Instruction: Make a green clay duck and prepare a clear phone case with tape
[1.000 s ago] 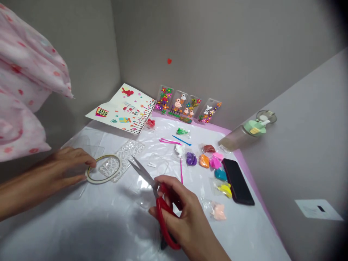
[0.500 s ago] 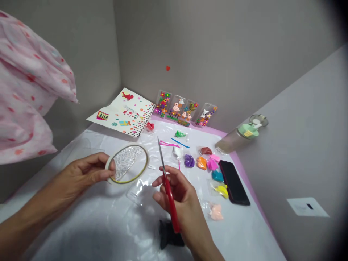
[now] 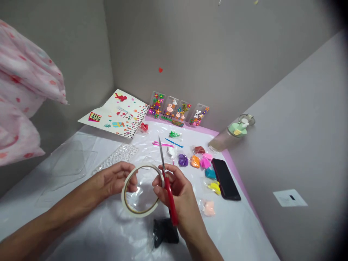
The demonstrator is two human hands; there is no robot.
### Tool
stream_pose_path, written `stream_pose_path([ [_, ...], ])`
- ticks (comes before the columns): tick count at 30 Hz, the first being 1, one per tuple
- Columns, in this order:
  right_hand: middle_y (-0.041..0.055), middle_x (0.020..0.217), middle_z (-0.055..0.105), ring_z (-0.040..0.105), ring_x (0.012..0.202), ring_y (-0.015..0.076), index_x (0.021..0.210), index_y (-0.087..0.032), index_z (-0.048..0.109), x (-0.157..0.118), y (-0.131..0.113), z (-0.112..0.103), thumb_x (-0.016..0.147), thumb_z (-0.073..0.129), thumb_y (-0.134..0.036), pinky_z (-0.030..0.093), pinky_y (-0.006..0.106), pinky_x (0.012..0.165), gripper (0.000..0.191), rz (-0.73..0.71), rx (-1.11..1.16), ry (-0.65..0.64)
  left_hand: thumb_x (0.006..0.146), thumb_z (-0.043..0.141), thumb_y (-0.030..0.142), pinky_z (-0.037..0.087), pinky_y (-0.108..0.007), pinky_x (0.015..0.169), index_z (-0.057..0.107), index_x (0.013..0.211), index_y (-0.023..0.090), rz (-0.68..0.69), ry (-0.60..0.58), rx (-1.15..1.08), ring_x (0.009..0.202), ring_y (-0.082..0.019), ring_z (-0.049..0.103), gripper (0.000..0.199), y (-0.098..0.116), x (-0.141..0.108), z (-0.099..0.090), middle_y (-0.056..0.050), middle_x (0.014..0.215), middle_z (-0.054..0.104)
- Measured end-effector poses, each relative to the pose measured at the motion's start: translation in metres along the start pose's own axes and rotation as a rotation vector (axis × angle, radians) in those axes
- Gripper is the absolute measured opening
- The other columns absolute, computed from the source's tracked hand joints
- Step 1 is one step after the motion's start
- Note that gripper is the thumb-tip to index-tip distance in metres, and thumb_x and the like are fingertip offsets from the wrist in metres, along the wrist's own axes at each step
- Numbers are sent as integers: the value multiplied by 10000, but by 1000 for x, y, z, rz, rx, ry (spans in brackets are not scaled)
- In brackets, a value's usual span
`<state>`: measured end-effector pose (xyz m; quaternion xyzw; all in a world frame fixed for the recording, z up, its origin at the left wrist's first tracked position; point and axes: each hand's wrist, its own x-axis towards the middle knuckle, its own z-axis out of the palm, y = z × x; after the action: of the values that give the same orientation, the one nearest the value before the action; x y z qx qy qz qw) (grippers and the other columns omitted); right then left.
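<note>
A roll of tape (image 3: pixel 140 214) is held up over the tabletop (image 3: pixel 89 239), between the two hands. Its left rim is met by the fingers of the left hand (image 3: pixel 116 179); that grip is loosely curled, and whether the rim is firmly pinched there cannot be told. The roll's right rim is touched by the thumb and fingertips of the right hand (image 3: pixel 178 190), by whose closed grip a pair of scissors (image 3: pixel 171 204) with red handles is also held, the blades pointed away from the body beside the roll.

On the near side of the roll, slightly to its right, a black packet (image 3: pixel 166 232) is laid. Beyond the roll to the left, a clear patterned case (image 3: pixel 117 157) is seen, with plain clear cases (image 3: pixel 67 159) farther left. Beyond the roll to the right, a purple lump (image 3: pixel 183 160), an orange lump (image 3: pixel 195 161) and a yellow lump (image 3: pixel 214 187) are set out, followed farther right by a black phone (image 3: pixel 226 179). Straight beyond the roll, pink sticks (image 3: pixel 162 144) and a blue stick (image 3: pixel 174 143) are placed. Farthest beyond it, four decorated cases (image 3: pixel 170 107) are stood in a row, flanked on the left by a sheet of drawings (image 3: pixel 116 114) and, well to the right, by a tilted bottle (image 3: pixel 225 139).
</note>
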<state>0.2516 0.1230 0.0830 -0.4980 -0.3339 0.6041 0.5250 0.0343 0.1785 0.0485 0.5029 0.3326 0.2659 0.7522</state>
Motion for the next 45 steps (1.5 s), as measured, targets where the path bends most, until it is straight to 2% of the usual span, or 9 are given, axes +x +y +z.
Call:
stream_pose_path([
  [6,-33,796,662,585,693,109,1038,-219,617,-4,0,1,693,835,-220,456,227,634,408,-21,-113,-127,953,659,474,498,-262,887,680,1035,289,-9,97,-69,923,-165,663,204,16,7,7,7,999,676],
  [13,5,1014,673,607,812,121,1058,-232,641,-10,-4,-4,739,700,-97,485,233,726,351,-147,-339,-175,960,627,474,554,-304,818,744,900,243,9,-22,-118,840,-196,671,266,21,13,5,-24,884,694],
  [22,-11,928,615,525,777,128,1084,-250,650,-9,-7,-9,803,683,-153,448,242,696,300,-211,-556,-231,872,691,485,537,-320,737,750,897,239,-67,-18,-33,743,-202,648,254,24,11,4,-39,864,690],
  [24,8,992,625,559,849,155,1156,-260,627,-11,-13,-12,798,748,-243,474,270,764,378,-203,-565,-193,863,707,465,525,-307,734,741,888,247,-85,-8,-41,743,-198,652,221,24,11,2,-30,840,697],
  [27,60,1161,603,566,991,218,1324,-294,536,-18,-24,-20,698,869,-459,490,329,865,728,-182,-589,-147,866,705,470,493,-278,736,727,850,256,-56,98,9,779,-190,639,215,25,9,-2,-16,832,700],
  [31,81,1114,620,564,835,191,1378,-314,482,-31,-23,-26,743,676,-788,477,314,723,816,-29,-401,-410,856,698,526,472,-284,780,731,904,289,23,285,123,885,-217,621,244,28,6,-3,-4,874,704],
  [35,29,870,591,483,664,124,1301,-249,520,-36,-8,-20,800,502,-865,391,268,619,795,134,-137,-673,868,674,582,469,-280,851,701,859,296,41,367,191,981,-224,608,288,26,3,-1,13,1020,704],
  [38,23,850,563,482,667,111,1295,-216,523,-39,-4,-14,852,489,-823,377,251,620,753,181,-67,-676,864,688,579,470,-261,903,682,813,286,57,396,197,1059,-219,604,298,23,2,0,41,1203,657],
  [45,17,856,561,473,662,98,1309,-201,543,-40,1,-12,880,492,-790,363,238,605,731,209,2,-644,881,699,555,497,-267,957,684,857,308,119,374,128,1071,-209,632,249,22,-1,5,61,1282,626],
])
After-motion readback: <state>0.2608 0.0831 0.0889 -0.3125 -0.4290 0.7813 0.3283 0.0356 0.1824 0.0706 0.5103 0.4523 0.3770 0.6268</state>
